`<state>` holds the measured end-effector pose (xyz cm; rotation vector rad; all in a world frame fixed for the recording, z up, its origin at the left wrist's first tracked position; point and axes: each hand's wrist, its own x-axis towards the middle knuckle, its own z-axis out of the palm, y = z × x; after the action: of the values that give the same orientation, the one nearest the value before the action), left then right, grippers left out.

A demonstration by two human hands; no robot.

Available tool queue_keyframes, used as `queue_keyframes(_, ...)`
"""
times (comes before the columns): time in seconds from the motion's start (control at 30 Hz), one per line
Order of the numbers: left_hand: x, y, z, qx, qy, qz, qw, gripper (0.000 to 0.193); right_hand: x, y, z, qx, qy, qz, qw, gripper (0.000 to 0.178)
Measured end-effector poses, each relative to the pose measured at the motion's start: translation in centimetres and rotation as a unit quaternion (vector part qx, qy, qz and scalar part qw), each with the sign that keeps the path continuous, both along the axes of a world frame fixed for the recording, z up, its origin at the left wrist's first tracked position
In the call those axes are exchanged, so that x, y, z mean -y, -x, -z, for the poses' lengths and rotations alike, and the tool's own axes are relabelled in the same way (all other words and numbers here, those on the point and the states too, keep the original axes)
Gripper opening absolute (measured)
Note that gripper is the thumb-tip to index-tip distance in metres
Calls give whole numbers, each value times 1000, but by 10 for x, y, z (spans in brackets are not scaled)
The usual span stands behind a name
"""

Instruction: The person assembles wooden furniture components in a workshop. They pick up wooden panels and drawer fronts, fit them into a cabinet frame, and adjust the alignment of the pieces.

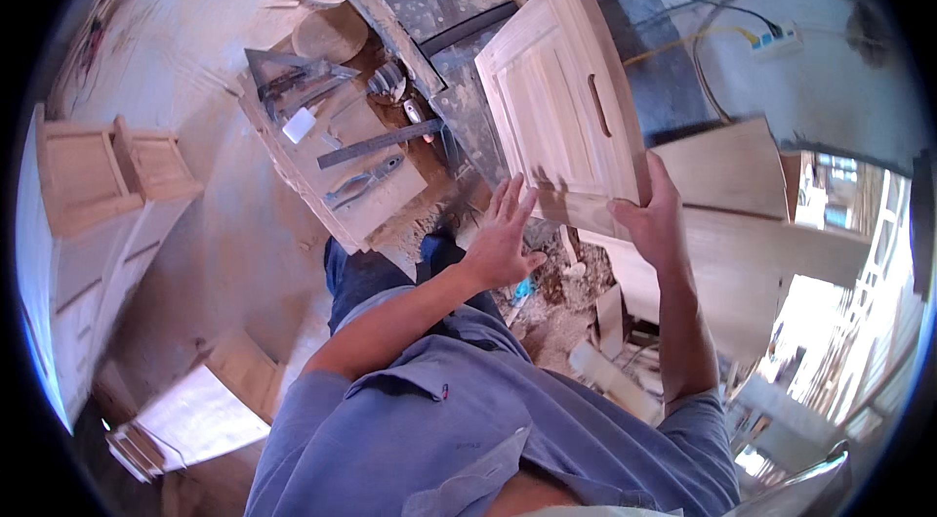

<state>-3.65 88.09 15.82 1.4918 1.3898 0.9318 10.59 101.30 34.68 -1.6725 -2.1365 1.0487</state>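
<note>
A pale wooden cabinet door (551, 97) with a raised panel leans up over the dark machine table (468, 92). A long slot is cut in its right-hand edge. My right hand (652, 214) is closed round its near right corner, thumb on the face side. My left hand (505, 236) has its fingers spread by the near left corner; the fingertips reach the door's edge, and whether they touch it I cannot tell.
Left of the machine, a sawdust-covered board (371, 195) carries a metal ruler (376, 144), pliers (363, 183) and a white block (299, 125). Wooden drawer-like boxes (107, 185) stand far left. Large boards (722, 170) lean at right, below a power strip (776, 41) with cables. Wood scraps (610, 371) litter the floor.
</note>
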Motion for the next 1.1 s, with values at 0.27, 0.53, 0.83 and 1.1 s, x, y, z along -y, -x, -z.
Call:
queue_keyframes(0.27, -36, -87, 34, -25, -61, -153, 986, 119, -16, -17, 17, 20, -51, -94, 994, 97)
queue_keyframes(0.53, -87, -124, 64, 63, -158, -307, 936, 113, -28, -20, 18, -54, 1, -84, 995, 93)
queue_keyframes(0.83, -118, -119, 70, 60, -209, -342, 914, 140, -56, -13, 23, -77, 9, -92, 993, 92)
queue_keyframes(1.1, -135, -108, 69, 57, -224, -366, 902, 133, -72, 4, 19, -53, -7, -112, 992, 92)
